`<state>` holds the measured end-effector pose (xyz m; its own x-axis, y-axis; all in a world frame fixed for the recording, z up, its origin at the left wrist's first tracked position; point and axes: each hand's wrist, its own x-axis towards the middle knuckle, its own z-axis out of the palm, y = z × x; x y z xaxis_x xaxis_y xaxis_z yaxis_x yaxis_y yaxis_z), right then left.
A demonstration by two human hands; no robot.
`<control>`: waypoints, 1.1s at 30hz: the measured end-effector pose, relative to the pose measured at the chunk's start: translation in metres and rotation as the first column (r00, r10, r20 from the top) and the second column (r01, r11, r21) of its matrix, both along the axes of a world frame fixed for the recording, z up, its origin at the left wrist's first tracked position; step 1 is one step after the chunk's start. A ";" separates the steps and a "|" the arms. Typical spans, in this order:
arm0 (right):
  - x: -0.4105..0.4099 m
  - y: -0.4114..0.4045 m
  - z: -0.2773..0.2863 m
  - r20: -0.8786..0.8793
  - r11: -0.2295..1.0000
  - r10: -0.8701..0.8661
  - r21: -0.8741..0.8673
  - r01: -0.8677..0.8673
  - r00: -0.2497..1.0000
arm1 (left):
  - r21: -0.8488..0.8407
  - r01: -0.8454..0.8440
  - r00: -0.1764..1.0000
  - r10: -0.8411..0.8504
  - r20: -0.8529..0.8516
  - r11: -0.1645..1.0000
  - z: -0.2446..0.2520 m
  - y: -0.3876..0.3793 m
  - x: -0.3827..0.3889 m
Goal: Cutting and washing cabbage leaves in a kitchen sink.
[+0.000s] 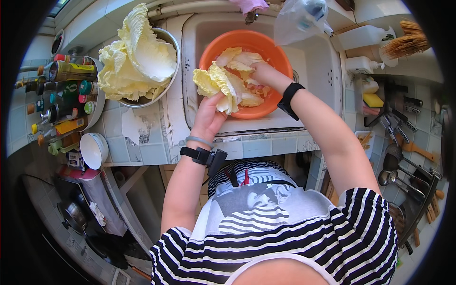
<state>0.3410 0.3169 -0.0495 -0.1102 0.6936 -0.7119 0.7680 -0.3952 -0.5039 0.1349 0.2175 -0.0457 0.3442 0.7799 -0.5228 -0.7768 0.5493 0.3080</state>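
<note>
An orange plastic basin [281, 57] stands in the white sink [313, 64], with several pale yellow cabbage leaves [251, 99] lying in it. My left hand [211, 115] grips a napa cabbage leaf [222, 82] over the basin's near left rim. Inside the basin, my right hand [263, 74] reaches down among the leaves. Its fingertips touch a whitish cabbage leaf [244, 60]; they are partly hidden, so a firm grip cannot be made out. Left of the sink, a metal bowl [173, 41] is heaped with large napa cabbage leaves [139, 60].
Bottles and jars crowd a rack [99, 103] at the far left, near a white bowl [94, 151]. A clear plastic bag [301, 21] hangs over the sink's back edge. White pump bottles [359, 37], a yellow sponge [373, 100], knives [399, 124] and ladles [392, 178] line the right side.
</note>
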 end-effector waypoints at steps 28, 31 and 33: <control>0.001 -0.016 -0.005 0.020 0.999 0.033 -0.017 -0.032 0.999 | 0.053 0.056 0.996 -0.052 -0.079 0.997 0.003 0.001 0.005; 0.005 -0.027 0.002 -0.026 0.991 0.041 0.132 -0.037 0.999 | 0.040 0.050 0.993 -0.045 -0.106 0.998 0.014 0.001 0.009; 0.003 -0.041 0.012 -0.102 0.989 -0.011 0.148 0.026 0.995 | 0.018 0.029 0.994 -0.027 -0.109 0.999 0.018 0.001 0.009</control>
